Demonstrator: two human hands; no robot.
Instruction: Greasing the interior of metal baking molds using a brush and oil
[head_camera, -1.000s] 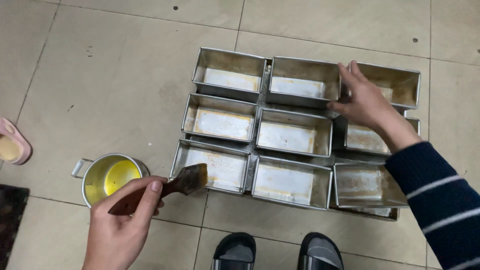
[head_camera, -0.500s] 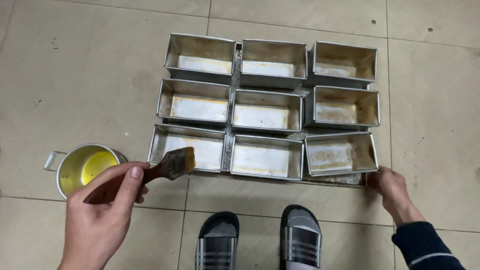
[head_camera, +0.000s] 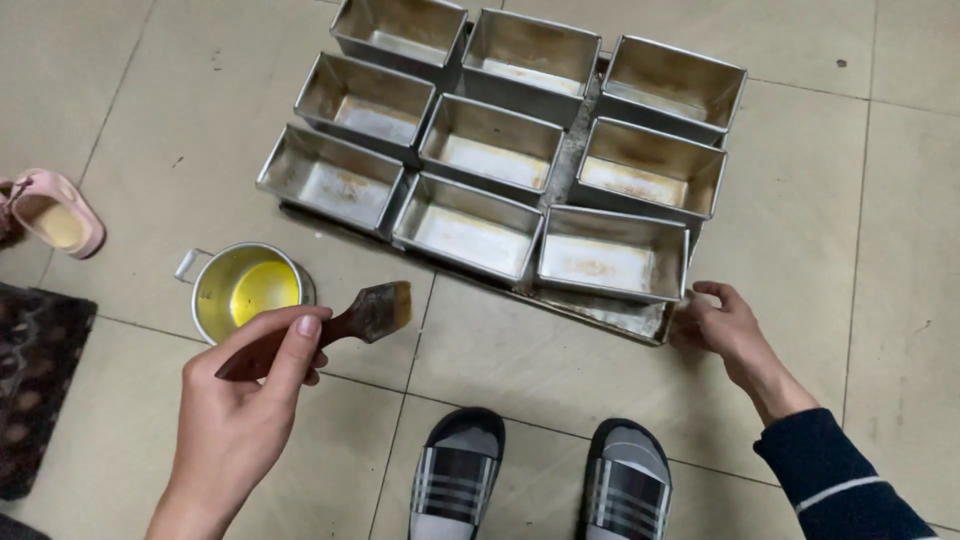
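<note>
My left hand (head_camera: 245, 400) grips the dark wooden handle of a pastry brush (head_camera: 375, 312), its oily bristles pointing right above the floor tiles. Just left of the brush stands a small metal pot (head_camera: 245, 290) with yellow oil in it. Several rectangular metal loaf tins (head_camera: 470, 228) sit in three rows on a flat baking tray (head_camera: 620, 318) lying on the floor. My right hand (head_camera: 725, 325) rests at the tray's near right corner, fingers curled on its edge.
My two feet in striped slippers (head_camera: 540, 480) stand just below the tray. A pink shoe (head_camera: 55, 212) lies at the far left, with a dark patterned mat (head_camera: 30, 380) below it. Beige floor tiles surround everything.
My right hand came down from the far tins to the tray's near right corner. The tray now lies turned at a slant. The brush hand stayed about where it was.
</note>
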